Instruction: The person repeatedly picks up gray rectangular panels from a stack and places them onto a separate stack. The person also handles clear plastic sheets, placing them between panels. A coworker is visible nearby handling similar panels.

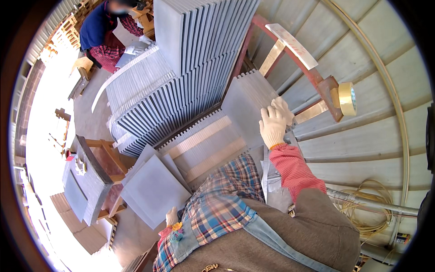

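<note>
My right hand [273, 126], in a cream knit glove, lies with fingers stretched over the top right edge of an upright grey panel [240, 97]. This panel fronts a row of similar panels with toothed edges. Beside the fingers is a crumpled cream cloth or glove [283, 109]. My left hand [172, 216], gloved too, is beside the lower right edge of several fanned, tilted flat grey panels [156, 192]; its fingers are mostly hidden, so I cannot tell whether it grips them. Between my hands runs a lower row of slotted panels [199, 145] with two pale strips across it.
Tall stacks of grey panels [190, 86] rise ahead. At right, a red metal frame [297, 47] carries a tape roll [348, 98] near a ribbed wall [362, 131]. A grey-topped table [93, 177] stands left. Another person [106, 36] bends over panels at far left. Coiled hose [369, 206] hangs lower right.
</note>
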### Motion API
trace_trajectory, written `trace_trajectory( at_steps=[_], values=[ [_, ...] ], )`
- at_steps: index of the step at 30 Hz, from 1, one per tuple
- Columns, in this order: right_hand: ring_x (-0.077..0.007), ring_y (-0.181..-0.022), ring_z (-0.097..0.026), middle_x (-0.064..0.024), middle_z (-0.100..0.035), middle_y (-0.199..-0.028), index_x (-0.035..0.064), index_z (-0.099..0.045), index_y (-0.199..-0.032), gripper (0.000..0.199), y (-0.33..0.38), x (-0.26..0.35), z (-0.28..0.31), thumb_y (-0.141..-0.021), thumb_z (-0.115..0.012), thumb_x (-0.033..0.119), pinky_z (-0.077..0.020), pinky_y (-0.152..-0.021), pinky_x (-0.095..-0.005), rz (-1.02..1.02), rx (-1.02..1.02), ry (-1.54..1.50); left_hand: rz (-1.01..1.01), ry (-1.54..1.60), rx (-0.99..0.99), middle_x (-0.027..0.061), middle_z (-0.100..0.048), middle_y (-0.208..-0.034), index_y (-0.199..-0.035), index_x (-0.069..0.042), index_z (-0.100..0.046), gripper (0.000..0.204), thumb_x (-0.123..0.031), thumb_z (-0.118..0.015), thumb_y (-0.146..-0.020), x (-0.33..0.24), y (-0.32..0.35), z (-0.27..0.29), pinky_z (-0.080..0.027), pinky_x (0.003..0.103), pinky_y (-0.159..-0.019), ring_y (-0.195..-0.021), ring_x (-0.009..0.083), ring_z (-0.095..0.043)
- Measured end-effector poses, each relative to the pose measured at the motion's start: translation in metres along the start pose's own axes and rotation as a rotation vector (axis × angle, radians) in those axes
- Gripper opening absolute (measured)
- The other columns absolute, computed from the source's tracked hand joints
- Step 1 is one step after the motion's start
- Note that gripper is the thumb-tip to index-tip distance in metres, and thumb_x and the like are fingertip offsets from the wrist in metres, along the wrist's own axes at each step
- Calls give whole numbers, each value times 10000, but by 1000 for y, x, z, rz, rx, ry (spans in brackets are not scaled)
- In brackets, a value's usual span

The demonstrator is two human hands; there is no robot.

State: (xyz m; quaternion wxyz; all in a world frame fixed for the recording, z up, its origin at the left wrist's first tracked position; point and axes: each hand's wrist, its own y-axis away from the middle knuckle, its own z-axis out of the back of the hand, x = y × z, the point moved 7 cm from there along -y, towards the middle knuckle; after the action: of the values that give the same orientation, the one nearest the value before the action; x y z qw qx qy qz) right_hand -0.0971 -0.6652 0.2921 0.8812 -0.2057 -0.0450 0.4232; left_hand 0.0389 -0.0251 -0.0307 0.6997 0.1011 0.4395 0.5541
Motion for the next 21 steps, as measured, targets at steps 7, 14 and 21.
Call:
trace_trajectory(
  at_steps=[7, 14, 21],
  values=[
    [-262, -991, -607, -57, -644, -1081, 104, -601, -1294, 502, 14, -1, -44, -842, -775, 235, -498, -871, -443, -75, 159, 91, 186, 137, -4, 280, -727, -991, -1074, 1, -737, 570, -515, -530, -948, -13, 19, -1, -494, 495, -893, -919, 391, -675],
    [-302, -1025, -629, -59, -684, -1077, 134, -778, -889, 102, 100, 43, -83, -817, -731, 190, -503, -864, -475, 22, 395, -149, 267, 254, -6, 110, -685, -821, -1016, 42, -728, 516, -453, -591, -969, -71, 27, 14, -492, 404, -778, -803, 202, -605],
    [-306, -989, -644, -82, -661, -1177, 95, -643, -1225, 438, 10, 35, -19, -819, -770, 199, -525, -829, -451, -46, -32, -171, 331, 310, -70, 54, -678, -802, -943, 43, -729, 466, -406, -608, -969, -52, 54, 33, -478, 368, -711, -752, 154, -577]
  ],
)
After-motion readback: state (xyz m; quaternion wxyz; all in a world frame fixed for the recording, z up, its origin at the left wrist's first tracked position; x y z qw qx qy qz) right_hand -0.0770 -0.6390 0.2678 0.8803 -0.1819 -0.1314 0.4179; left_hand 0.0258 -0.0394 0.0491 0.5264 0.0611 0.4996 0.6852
